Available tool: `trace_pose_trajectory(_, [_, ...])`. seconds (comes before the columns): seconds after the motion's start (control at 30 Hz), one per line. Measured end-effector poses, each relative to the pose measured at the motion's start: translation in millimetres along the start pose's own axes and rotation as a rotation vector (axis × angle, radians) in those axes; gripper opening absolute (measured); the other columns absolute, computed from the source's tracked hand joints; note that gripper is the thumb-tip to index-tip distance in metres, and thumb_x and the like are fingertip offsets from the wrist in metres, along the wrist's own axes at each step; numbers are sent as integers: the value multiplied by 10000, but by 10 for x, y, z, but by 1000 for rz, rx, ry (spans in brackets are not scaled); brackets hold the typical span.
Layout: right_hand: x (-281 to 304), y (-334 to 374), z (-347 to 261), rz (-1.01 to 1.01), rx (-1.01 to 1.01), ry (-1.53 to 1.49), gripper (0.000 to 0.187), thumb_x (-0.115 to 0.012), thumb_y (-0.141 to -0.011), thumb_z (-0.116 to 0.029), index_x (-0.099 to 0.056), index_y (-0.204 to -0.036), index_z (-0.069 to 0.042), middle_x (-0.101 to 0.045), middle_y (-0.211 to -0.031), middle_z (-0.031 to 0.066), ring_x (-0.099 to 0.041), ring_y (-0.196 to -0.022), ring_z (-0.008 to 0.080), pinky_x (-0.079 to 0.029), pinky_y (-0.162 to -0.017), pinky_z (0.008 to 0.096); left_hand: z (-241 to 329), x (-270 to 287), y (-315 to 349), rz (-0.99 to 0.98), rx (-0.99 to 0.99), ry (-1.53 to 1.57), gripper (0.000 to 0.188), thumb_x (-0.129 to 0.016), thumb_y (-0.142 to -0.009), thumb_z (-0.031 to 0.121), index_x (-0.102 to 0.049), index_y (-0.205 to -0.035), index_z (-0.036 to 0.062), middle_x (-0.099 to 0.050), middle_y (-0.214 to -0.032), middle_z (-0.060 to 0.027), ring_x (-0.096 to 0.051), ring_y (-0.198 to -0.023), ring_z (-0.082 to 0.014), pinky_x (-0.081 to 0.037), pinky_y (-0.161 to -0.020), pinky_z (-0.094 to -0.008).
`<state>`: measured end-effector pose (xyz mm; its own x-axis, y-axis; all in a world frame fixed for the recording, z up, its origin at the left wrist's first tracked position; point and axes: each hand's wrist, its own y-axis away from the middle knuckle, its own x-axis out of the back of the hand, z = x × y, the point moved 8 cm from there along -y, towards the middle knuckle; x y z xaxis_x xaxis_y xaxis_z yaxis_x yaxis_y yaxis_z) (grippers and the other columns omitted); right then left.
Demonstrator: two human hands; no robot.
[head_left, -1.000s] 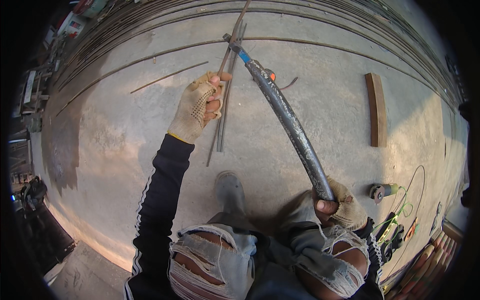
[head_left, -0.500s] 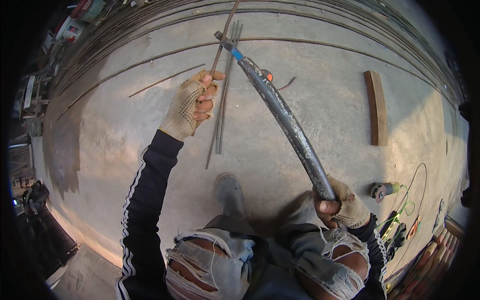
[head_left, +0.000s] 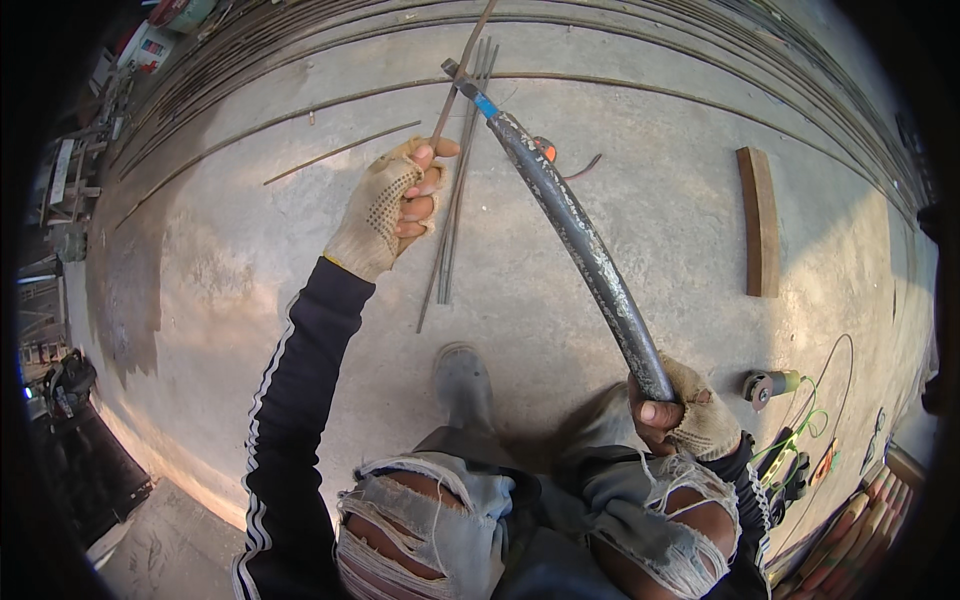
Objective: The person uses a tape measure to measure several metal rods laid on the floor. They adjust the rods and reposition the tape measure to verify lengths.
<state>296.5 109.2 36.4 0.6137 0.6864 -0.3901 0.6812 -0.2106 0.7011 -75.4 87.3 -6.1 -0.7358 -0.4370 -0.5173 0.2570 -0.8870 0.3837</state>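
My left hand (head_left: pixel 392 205), in a beige fingerless glove with dark dots, is closed around a thin brown steel rod (head_left: pixel 472 45) that runs up past the top edge. My right hand (head_left: pixel 675 408), gloved the same way, grips the lower end of a long bar-bending wrench (head_left: pixel 580 240). Its handle is a worn black pipe with chipped paint, with a blue band (head_left: pixel 485 106) near the metal head. That head (head_left: pixel 458 76) meets or overlaps the rod beyond my left hand; I cannot tell whether its jaw encloses it. Several loose thin rods (head_left: pixel 455 215) lie on the floor beside my left hand.
Long steel bars (head_left: pixel 640 88) stretch across the far floor. A short rod (head_left: pixel 340 153) lies left, an orange-and-black tape measure (head_left: pixel 545 148) behind the wrench. To the right are a wooden block (head_left: pixel 758 222), an angle grinder (head_left: pixel 770 387) and cables (head_left: pixel 815 415). Buckets (head_left: pixel 150 48) stand far left.
The view has shifted slightly, so the floor things appear a little farther right. Both hands keep their grips, and the rod and wrench hold nearly the same position relative to each other.
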Motion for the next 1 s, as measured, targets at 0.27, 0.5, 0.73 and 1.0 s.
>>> trace_pose_trajectory(0.27, [-10, -10, 61, -7, 6, -62, 497, -891, -875, -374, -579, -1099, -60, -525, -740, -29, -485, -603, 75, -349, -535, 248, 80, -80, 119, 63, -20, -89, 380, -565, -1116, 302, -589, -1339, -5, -419, -729, 73, -353, -466, 10, -304, -344, -165])
trace_pose_trajectory(0.5, [-30, -49, 31, -8, 67, 24, 474, -869, -899, -417, -588, -1066, -75, -532, -740, -36, -497, -611, 73, -358, -544, 244, 110, -92, 142, 140, -58, -156, 393, -637, -1074, 312, -622, -1316, 3, -434, -731, 82, -361, -474, 16, -302, -352, -162])
trace_pose_trajectory(0.73, [-5, -8, 46, 63, 111, 57, 498, -871, -890, -449, -603, -1074, -72, -560, -782, -35, -518, -641, 75, -385, -570, 246, 69, -224, 65, 133, -153, -127, 474, -666, -1054, 338, -596, -1359, -18, -423, -738, 83, -364, -477, 14, -312, -359, -169])
trace_pose_trajectory(1.0, [79, 25, -12, 107, 106, 209, 488, -862, -895, -469, -622, -1059, -77, -583, -789, -17, -554, -670, 101, -426, -597, 273, -41, -141, 41, 159, -160, -150, 474, -626, -1074, 357, -575, -1345, -29, -422, -727, 74, -361, -467, 4, -319, -358, -172])
